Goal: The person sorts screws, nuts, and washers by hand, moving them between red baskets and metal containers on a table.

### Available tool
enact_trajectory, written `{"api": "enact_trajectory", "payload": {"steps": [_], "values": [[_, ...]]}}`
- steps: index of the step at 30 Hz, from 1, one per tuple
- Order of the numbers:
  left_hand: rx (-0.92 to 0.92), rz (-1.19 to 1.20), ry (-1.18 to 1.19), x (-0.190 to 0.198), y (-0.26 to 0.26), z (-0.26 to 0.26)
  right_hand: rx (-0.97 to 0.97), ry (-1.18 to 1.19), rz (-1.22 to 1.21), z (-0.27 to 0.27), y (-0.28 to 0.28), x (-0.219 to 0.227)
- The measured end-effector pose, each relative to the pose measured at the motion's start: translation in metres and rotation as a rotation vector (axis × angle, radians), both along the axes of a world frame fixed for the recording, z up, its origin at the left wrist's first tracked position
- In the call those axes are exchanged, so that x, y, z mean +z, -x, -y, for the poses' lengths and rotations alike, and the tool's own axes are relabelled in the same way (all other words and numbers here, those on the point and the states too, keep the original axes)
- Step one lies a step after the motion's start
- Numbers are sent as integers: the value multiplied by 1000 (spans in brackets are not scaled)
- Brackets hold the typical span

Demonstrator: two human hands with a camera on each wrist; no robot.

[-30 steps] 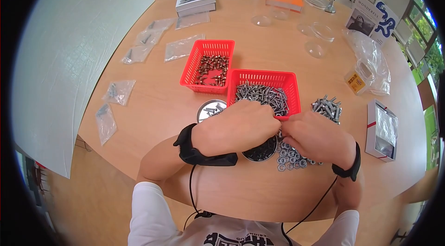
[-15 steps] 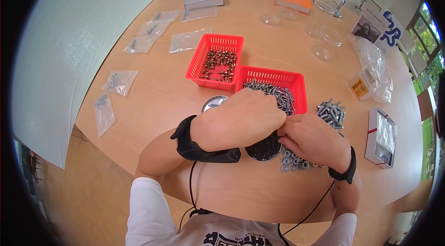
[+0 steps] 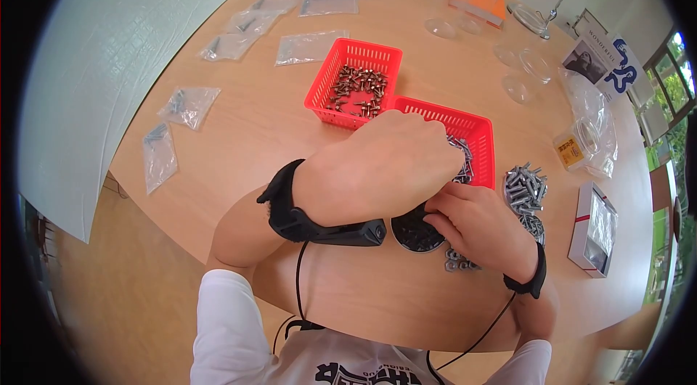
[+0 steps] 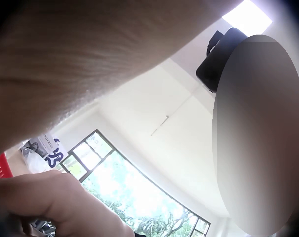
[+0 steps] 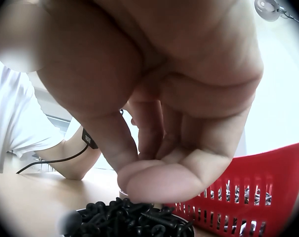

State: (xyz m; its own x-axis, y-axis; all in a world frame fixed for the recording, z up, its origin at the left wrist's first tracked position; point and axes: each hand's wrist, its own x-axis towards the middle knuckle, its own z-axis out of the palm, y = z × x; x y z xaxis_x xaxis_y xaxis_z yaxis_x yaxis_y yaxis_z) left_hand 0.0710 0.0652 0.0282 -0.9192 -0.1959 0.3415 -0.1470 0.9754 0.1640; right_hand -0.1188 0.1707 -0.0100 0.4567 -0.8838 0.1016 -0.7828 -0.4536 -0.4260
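My left hand (image 3: 385,160) reaches over the front of the red basket of silver bolts (image 3: 468,160), back upward, its fingers hidden from view. Close beside it, my right hand (image 3: 479,229) hangs above a round dish of black screws (image 3: 417,232). In the right wrist view the fingers (image 5: 159,182) are curled in toward the thumb, right over the black screws (image 5: 134,219); nothing shows between them. Silver hex nuts (image 3: 459,261) lie below the right hand, partly covered by it.
Another red basket (image 3: 319,95) of brownish screws stands behind. Right of my right hand are a pile of silver bolts (image 3: 526,187), smaller metal pieces (image 3: 532,225) and a white box (image 3: 594,229). Plastic bags (image 3: 160,156) lie at left, clear containers (image 3: 515,87) at back right.
The view has turned, so the table contents sit farther right. My left hand now hides the round dish of bolts at its left. My right hand has shifted toward the black screws, uncovering pieces at its right.
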Motion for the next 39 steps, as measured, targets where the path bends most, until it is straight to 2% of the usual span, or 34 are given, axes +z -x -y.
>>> {"api": "enact_trajectory", "payload": {"steps": [5, 11, 14, 20, 23, 25, 31, 37, 39], "values": [[-5, -4, 49, -2, -1, 1, 2, -128, -28, -1, 0, 5], [27, 74, 14, 0, 0, 1, -15, -80, -33, 0, -1, 1], [8, -3, -1, -6, -1, 6, 14, -23, 6, 1, -1, 2], [197, 180, -112, -3, 0, 24, -107, 60, 94, 0, 16, 32], [306, 371, -227, 13, 12, 36, -282, 163, 155, 5, 33, 37], [284, 336, -222, 9, 15, 42, -341, 245, 161, 10, 45, 36], [187, 344, -214, -17, 33, 51, -311, 155, 83, 24, 64, 18], [181, 369, -204, -35, 42, 49, -213, 280, 104, 33, 67, -2], [173, 357, -206, -33, 39, 51, -186, 244, 96, 33, 65, 0]]}}
